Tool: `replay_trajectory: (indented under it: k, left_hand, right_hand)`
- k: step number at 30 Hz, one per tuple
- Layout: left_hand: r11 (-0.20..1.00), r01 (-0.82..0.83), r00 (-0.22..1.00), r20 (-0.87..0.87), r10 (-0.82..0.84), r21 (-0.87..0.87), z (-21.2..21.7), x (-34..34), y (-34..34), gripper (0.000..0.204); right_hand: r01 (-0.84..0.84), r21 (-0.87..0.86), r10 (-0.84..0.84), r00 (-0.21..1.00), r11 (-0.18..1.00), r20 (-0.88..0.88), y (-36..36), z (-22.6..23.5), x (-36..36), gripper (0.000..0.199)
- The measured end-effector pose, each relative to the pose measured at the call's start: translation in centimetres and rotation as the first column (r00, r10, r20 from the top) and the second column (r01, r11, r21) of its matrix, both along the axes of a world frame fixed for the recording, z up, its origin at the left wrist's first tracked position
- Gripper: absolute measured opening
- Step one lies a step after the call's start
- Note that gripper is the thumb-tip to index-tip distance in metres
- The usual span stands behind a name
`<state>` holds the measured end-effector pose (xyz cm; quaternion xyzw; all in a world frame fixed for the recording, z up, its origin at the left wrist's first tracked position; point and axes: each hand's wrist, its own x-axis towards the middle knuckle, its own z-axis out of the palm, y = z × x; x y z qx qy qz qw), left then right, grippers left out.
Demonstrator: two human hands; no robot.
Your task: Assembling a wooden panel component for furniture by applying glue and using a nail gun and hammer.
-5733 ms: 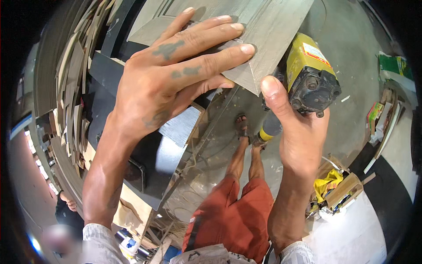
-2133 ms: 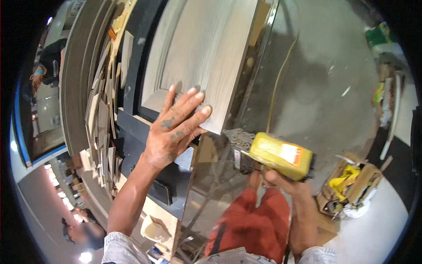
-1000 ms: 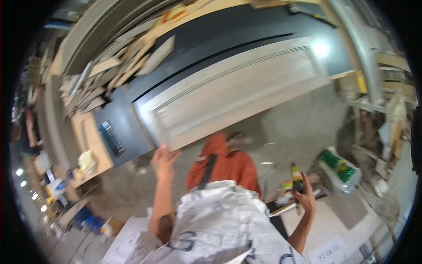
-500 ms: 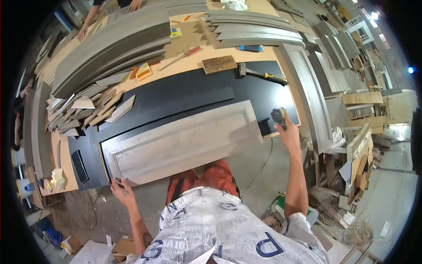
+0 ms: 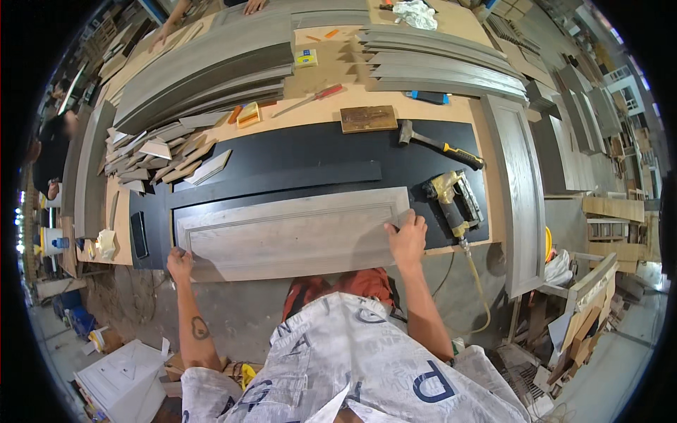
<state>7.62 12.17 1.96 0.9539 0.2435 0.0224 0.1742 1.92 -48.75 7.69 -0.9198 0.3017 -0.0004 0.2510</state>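
Observation:
A grey wood-grain panel door (image 5: 293, 236) with a recessed centre lies before me, its near edge over the front of the bench. My left hand (image 5: 180, 264) is closed on its left end at the near corner. At the opposite end my right hand (image 5: 407, 238) grips the edge, thumb on top and fingers curled along the side. Right of that hand, a gold and black air nail gun (image 5: 453, 201) rests on the black board (image 5: 282, 151), its hose hanging off the bench. A hammer (image 5: 443, 146) with a black and yellow handle lies beyond the nail gun.
Grey wood offcuts (image 5: 159, 155) are heaped at left, before stacked grey boards (image 5: 204, 70). More grey strips (image 5: 437, 63) lie far right. A brown wood block (image 5: 369, 118), a red-handled screwdriver (image 5: 310, 99) and a blue tool (image 5: 427, 97) sit behind. Another person's hand (image 5: 255, 6) shows at the far edge.
My right hand has left the nail gun, now lying on the board, and moved left onto the panel door's right end. My left hand stays at the left end. The view has shifted.

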Motion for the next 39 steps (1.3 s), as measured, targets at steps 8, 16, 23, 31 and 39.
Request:
replay_trajectory:
  k: [8, 16, 23, 31, 39]
  left_hand:
    - [0.998, -0.045, 0.999, 0.026, 0.046, -0.042, -1.0, -0.4, 2.3, 0.046]
    - [0.998, 0.055, 0.995, -0.08, -0.053, 0.029, 2.3, 0.8, -1.0, 0.034]
    - [0.937, 0.31, 0.95, -0.01, -0.312, 0.162, 2.7, 1.9, -1.5, 0.054]
    - [0.56, 0.828, 0.547, -0.176, -0.818, -0.026, 5.4, 7.3, -9.4, 0.058]
    - [0.543, 0.831, 0.508, -0.235, -0.828, -0.116, 5.0, 9.1, -9.2, 0.053]
  right_hand:
    - [0.028, -0.021, -0.029, 0.999, 0.999, -0.039, -1.3, -0.8, 1.0, 0.047]
    - [0.008, -0.091, -0.024, 0.984, 0.996, -0.177, -1.4, -0.5, 1.8, 0.048]
    - [-0.132, -0.298, 0.029, 0.944, 0.945, -0.328, -0.2, 0.2, 4.0, 0.079]
    - [-0.858, -0.174, 0.856, 0.504, 0.482, -0.113, 5.1, 0.7, 9.6, 0.053]
    - [-0.881, -0.139, 0.844, 0.473, 0.452, -0.253, 6.0, 0.9, 11.2, 0.044]
